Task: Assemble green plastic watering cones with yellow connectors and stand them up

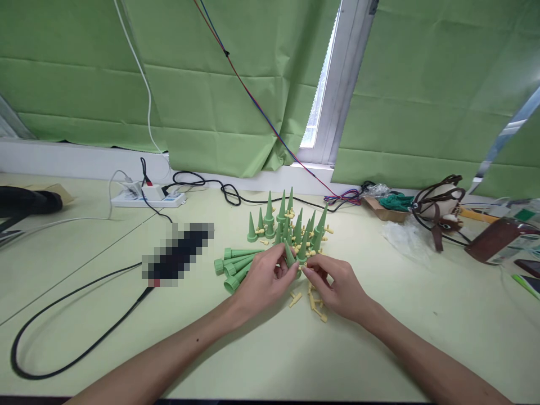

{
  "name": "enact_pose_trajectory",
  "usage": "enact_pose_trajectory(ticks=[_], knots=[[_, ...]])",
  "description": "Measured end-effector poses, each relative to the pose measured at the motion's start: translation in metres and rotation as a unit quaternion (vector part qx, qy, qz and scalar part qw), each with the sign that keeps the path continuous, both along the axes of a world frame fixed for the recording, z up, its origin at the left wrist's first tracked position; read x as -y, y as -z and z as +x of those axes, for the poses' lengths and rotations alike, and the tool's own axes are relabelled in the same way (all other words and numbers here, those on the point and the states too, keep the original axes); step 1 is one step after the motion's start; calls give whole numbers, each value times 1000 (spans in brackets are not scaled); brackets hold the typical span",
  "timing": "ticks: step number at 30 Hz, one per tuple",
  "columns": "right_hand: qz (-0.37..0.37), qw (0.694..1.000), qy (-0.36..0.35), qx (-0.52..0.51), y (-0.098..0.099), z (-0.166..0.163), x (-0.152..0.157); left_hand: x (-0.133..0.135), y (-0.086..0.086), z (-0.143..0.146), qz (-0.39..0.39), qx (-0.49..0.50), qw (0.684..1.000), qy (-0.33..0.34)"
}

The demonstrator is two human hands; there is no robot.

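Observation:
My left hand [272, 274] is closed around a green plastic spike [289, 254], which it holds with the tip up. Close beside it, my right hand [337, 282] pinches a small yellow valve piece [302, 269] against the lower part of that spike. Behind both hands stand several green cone spikes [270, 209], many with yellow valves at their bases. Several more green spikes [237, 265] lie on their sides left of my left hand. Loose yellow valve pieces [295, 299] rest on the table in front of my fingers, some partly hidden by my right hand.
On the pale table [379, 349], a black cable loops around a pixelated dark object [177, 256] at left. A white power strip [147, 198] stands at the back. To the right are a cardboard box [386, 208], clear plastic film [407, 242] and a dark red container [493, 241].

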State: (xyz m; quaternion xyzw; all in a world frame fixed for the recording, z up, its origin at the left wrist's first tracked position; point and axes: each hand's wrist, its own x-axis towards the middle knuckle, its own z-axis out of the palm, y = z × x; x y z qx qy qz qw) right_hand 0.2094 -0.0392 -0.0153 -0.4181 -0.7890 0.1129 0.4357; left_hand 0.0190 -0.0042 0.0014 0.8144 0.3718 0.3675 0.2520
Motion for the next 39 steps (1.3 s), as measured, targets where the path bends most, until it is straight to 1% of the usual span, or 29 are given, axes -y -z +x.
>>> enact_pose_trajectory(ticks=[23,31,39], knots=[[4,1000,6,-9,0,-4,3,2,-3,0,1,11,1000,-5],[-29,999,2,-31,2,-5,3,2,2,-1,26,-8,1000,7],[-60,996,-2,-70,-1,-8,4,2,6,-3,59,-15,998,18]])
